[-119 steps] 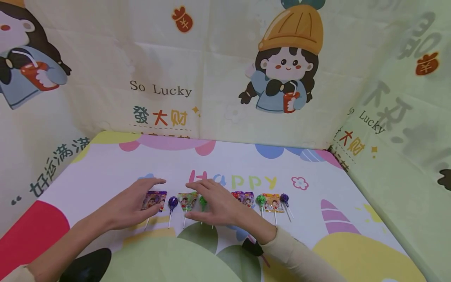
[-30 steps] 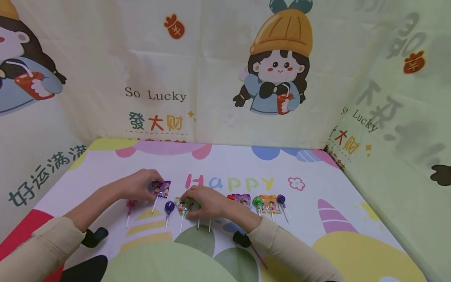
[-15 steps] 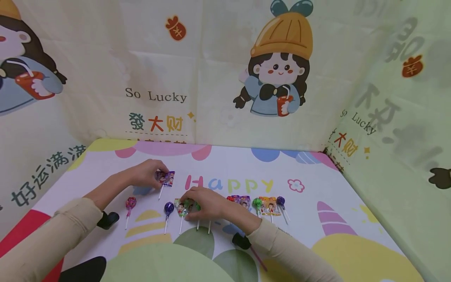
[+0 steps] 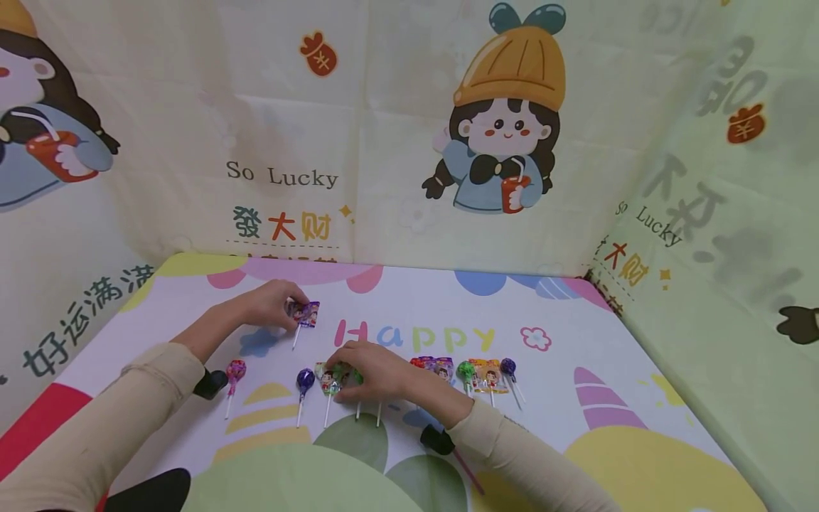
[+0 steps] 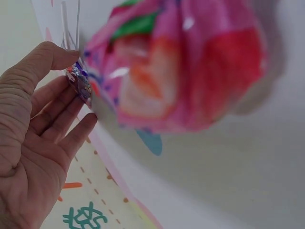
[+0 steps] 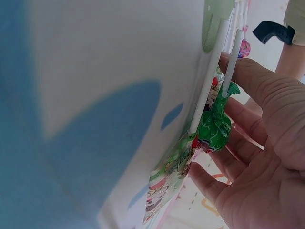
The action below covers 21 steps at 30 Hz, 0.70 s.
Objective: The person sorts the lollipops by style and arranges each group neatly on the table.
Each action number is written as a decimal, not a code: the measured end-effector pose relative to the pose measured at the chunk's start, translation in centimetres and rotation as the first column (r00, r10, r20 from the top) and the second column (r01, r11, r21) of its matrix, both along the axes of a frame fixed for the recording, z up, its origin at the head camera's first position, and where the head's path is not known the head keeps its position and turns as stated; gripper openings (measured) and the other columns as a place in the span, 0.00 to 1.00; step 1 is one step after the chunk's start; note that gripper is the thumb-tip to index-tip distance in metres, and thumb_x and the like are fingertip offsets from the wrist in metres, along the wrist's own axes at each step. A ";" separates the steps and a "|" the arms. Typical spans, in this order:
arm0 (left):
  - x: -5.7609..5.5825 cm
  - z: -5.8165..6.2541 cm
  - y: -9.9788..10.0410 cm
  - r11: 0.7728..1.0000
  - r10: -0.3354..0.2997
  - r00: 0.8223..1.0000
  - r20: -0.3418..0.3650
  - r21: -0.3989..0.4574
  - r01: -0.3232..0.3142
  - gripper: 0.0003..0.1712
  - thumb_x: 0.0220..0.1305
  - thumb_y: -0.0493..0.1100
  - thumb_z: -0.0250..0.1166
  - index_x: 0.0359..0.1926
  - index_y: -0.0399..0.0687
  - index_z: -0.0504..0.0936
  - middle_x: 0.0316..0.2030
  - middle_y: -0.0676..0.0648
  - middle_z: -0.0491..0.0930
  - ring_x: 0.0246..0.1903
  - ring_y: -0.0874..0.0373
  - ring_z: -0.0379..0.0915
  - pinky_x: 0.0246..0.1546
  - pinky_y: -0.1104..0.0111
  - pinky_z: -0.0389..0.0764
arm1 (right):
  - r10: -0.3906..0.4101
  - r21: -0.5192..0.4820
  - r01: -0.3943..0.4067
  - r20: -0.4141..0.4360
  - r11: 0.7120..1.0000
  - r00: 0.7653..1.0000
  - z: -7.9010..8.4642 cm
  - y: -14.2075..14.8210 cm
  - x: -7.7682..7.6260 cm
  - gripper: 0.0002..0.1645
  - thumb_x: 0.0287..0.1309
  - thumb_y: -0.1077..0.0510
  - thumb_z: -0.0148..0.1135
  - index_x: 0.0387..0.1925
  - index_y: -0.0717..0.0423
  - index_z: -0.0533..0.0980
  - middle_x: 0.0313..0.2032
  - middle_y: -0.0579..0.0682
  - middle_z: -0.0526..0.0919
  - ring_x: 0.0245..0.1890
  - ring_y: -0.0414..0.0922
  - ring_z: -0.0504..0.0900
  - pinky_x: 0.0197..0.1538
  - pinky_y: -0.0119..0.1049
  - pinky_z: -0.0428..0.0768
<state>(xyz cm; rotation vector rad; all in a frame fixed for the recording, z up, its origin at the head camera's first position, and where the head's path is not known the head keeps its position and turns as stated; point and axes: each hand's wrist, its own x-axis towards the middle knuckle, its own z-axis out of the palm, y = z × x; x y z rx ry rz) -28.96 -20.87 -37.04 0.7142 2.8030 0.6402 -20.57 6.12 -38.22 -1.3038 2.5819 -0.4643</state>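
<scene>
My left hand (image 4: pixel 271 304) pinches a lollipop in a flat purple wrapper (image 4: pixel 308 313), its white stick pointing down, beyond the row of lollipops. In the left wrist view, thumb and fingers grip this wrapper (image 5: pixel 80 83), while a blurred pink lollipop (image 5: pixel 190 71) looms close to the camera. My right hand (image 4: pixel 384 370) has its thumb and curved fingers around the edges of a lollipop in a flat green wrapper (image 4: pixel 328 382). A round green lollipop (image 6: pixel 214 129) sits in front of its fingers in the right wrist view; the hand partly hides this part of the row.
A pink lollipop (image 4: pixel 235 370) lies at the left and a dark purple one (image 4: pixel 305 380) left of my right hand. Purple-wrapped (image 4: pixel 440 368), green (image 4: pixel 466 370), orange (image 4: pixel 486 373) and dark purple (image 4: pixel 508 367) lollipops lie to the right. A printed cloth wall (image 4: pixel 397 235) stands behind the table.
My left hand has taken the purple-wrapped lollipop from the row and moved it away from me and slightly right. Earlier, my right hand came down around the green-wrapped lollipop; since then it stays there.
</scene>
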 end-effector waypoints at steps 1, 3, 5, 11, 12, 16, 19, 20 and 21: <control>-0.2 -0.1 0.0 1.000 0.000 1.000 -0.002 -0.001 0.000 0.29 0.55 0.37 0.78 0.57 0.33 0.82 0.55 0.36 0.82 0.57 0.39 0.75 0.62 0.44 0.75 | 0.001 0.000 -0.001 0.000 1.000 1.000 0.0 0.0 0.0 0.28 0.62 0.48 0.72 0.62 0.49 0.78 0.57 0.42 0.81 0.58 0.36 0.76 0.65 0.28 0.73; -0.4 -0.1 -0.1 1.000 0.001 1.000 0.001 0.003 -0.001 0.29 0.55 0.37 0.77 0.57 0.34 0.82 0.55 0.36 0.82 0.57 0.39 0.75 0.62 0.44 0.75 | 0.001 0.000 -0.001 0.003 1.000 1.000 0.0 0.0 0.0 0.28 0.62 0.48 0.72 0.62 0.49 0.78 0.57 0.43 0.81 0.58 0.36 0.76 0.65 0.28 0.73; -0.6 0.0 -0.1 1.000 -0.004 1.000 -0.003 0.002 0.004 0.29 0.55 0.37 0.77 0.57 0.33 0.82 0.55 0.35 0.82 0.57 0.39 0.75 0.62 0.44 0.75 | 0.000 -0.001 0.000 0.006 1.000 1.000 0.1 0.0 0.0 0.28 0.62 0.48 0.72 0.62 0.49 0.78 0.57 0.43 0.81 0.58 0.36 0.76 0.65 0.28 0.73; -1.0 0.1 -0.1 1.000 0.019 1.000 0.014 0.001 -0.019 0.29 0.56 0.38 0.78 0.58 0.34 0.82 0.57 0.35 0.81 0.59 0.39 0.74 0.63 0.45 0.75 | -0.006 -0.003 0.006 0.006 1.000 1.000 0.2 -0.1 0.1 0.28 0.62 0.48 0.72 0.62 0.49 0.78 0.57 0.43 0.81 0.58 0.36 0.76 0.65 0.28 0.73; -1.0 0.2 -0.1 1.000 0.024 1.000 0.017 0.001 -0.024 0.29 0.56 0.38 0.77 0.58 0.34 0.82 0.57 0.35 0.81 0.59 0.39 0.74 0.63 0.45 0.75 | -0.007 -0.003 0.007 0.007 1.000 1.000 0.3 -0.1 0.1 0.28 0.62 0.48 0.72 0.62 0.49 0.78 0.57 0.43 0.81 0.58 0.36 0.76 0.65 0.28 0.73; -1.2 0.1 -0.1 0.999 0.036 0.999 0.024 -0.004 -0.035 0.29 0.56 0.38 0.77 0.59 0.35 0.82 0.58 0.35 0.81 0.60 0.39 0.73 0.64 0.45 0.74 | -0.008 -0.004 0.008 0.013 1.000 1.000 0.3 -0.1 0.1 0.28 0.62 0.49 0.72 0.61 0.49 0.78 0.57 0.43 0.81 0.57 0.36 0.76 0.65 0.28 0.73; -1.2 0.0 0.0 0.999 0.041 0.999 0.032 -0.006 -0.040 0.29 0.56 0.38 0.77 0.59 0.35 0.82 0.58 0.35 0.81 0.60 0.39 0.73 0.64 0.44 0.73 | -0.011 0.000 0.011 0.015 1.000 1.000 0.3 -0.1 0.1 0.28 0.62 0.48 0.72 0.62 0.49 0.78 0.57 0.43 0.81 0.58 0.37 0.76 0.65 0.29 0.73; -1.3 0.0 0.0 0.999 0.045 0.998 0.035 -0.007 -0.045 0.29 0.56 0.38 0.77 0.59 0.35 0.82 0.58 0.35 0.81 0.60 0.39 0.73 0.64 0.44 0.74 | -0.011 0.002 0.011 0.016 1.000 1.000 0.3 -0.2 0.1 0.28 0.62 0.48 0.72 0.62 0.49 0.78 0.58 0.43 0.81 0.58 0.37 0.76 0.65 0.29 0.73; -1.3 -0.1 0.0 0.999 0.048 0.998 0.038 -0.009 -0.048 0.29 0.56 0.39 0.77 0.59 0.35 0.82 0.58 0.36 0.81 0.59 0.39 0.73 0.64 0.45 0.74 | -0.011 0.004 0.011 0.015 1.000 1.000 0.3 -0.2 0.1 0.28 0.62 0.48 0.72 0.62 0.49 0.78 0.58 0.43 0.81 0.58 0.37 0.76 0.65 0.29 0.73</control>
